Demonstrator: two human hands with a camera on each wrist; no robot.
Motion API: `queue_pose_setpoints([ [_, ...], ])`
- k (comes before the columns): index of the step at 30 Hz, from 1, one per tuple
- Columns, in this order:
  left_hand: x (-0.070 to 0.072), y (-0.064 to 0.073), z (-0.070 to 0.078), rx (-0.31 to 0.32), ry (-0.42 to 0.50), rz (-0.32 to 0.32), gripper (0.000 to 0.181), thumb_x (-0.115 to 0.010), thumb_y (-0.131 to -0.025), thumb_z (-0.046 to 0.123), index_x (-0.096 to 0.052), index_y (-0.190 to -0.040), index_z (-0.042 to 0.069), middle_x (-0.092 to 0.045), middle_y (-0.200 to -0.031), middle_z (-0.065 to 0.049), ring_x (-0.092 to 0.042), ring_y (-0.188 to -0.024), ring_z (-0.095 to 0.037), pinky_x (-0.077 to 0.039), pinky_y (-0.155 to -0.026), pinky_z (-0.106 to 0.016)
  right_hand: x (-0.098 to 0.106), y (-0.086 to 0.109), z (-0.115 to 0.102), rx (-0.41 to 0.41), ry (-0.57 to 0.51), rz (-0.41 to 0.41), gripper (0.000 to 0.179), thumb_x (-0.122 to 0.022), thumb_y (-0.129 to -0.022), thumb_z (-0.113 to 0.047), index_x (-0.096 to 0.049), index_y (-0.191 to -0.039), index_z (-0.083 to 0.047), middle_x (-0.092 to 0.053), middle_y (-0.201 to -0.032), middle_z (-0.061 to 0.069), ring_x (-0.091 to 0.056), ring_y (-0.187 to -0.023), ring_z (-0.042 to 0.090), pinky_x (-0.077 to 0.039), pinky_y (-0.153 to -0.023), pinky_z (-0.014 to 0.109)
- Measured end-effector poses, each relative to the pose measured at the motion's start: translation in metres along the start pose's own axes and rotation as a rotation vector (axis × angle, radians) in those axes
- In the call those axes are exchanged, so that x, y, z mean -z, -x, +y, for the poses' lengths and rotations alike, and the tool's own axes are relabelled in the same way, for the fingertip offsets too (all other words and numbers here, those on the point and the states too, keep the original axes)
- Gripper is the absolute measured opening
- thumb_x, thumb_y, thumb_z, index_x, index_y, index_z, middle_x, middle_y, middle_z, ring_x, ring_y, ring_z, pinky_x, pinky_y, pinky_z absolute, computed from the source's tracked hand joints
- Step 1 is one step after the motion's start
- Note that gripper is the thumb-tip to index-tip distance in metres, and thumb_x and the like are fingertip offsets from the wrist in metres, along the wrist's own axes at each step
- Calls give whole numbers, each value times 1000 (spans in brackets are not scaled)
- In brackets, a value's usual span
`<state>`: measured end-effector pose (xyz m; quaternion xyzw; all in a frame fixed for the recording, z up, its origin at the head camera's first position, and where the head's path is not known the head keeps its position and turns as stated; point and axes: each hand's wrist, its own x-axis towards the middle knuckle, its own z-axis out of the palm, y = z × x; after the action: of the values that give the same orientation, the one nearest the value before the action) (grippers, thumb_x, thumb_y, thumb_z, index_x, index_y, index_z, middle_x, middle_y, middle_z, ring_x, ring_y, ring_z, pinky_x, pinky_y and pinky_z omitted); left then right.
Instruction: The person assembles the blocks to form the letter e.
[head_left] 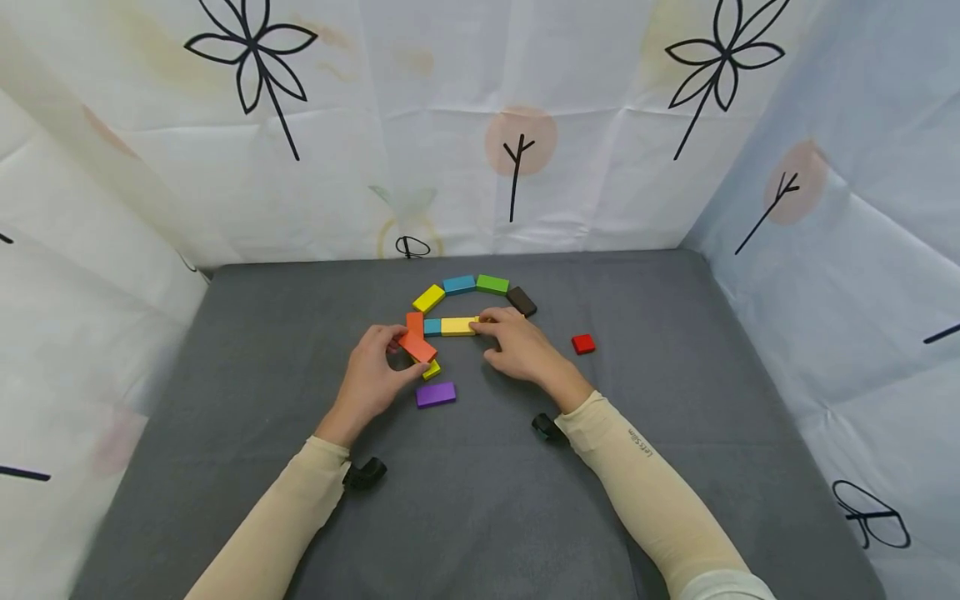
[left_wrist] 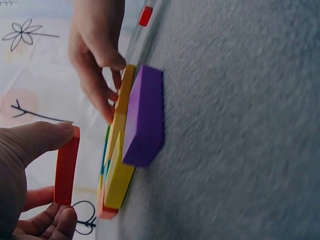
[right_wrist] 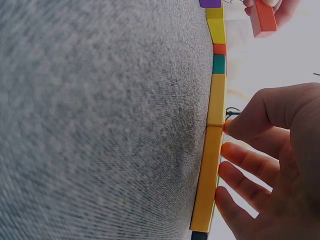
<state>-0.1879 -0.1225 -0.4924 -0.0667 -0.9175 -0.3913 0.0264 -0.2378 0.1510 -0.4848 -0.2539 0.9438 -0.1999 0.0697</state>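
Note:
My left hand pinches an orange-red block between thumb and fingers, lifted over the table. Below it are a yellow block and a purple block. My right hand rests its fingertips along an amber block, fingers slightly bent. That block lies end to end with a yellow block, followed by a small blue block. Another orange block stands across the row's left end.
Behind the row, a yellow block, blue block, green block and dark brown block form an arch. A red block lies apart at right. Patterned white cloth hangs behind the grey table.

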Motion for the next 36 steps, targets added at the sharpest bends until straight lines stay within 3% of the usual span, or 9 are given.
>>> queue_pose_setpoints([
  [14,-16,6,2,-92,-50,-58,66,-95,-87,25,-63,-140,2,-57,-131,-14,-57,-111,-31,-52,-98,-50,0,0,1,6,-8,8,54,-68,-101,-9,-63,-154,-12,-54,-156,8,-47,-141,26,-48,-111,47],
  [26,-17,19,-6,-89,-82,-63,67,-97,-85,22,-64,-140,3,-58,-133,-13,-57,-117,-30,-53,-103,-51,0,1,0,5,-12,12,55,-68,-100,-8,-62,-155,-12,-54,-156,8,-47,-141,26,-49,-110,47],
  [36,-7,20,-17,-95,-85,-34,69,-96,-86,18,-62,-143,1,-57,-137,-16,-55,-125,-35,-50,-109,-55,0,0,0,5,-4,14,55,-67,-100,-7,-62,-154,-12,-54,-156,8,-48,-140,26,-50,-107,46],
])
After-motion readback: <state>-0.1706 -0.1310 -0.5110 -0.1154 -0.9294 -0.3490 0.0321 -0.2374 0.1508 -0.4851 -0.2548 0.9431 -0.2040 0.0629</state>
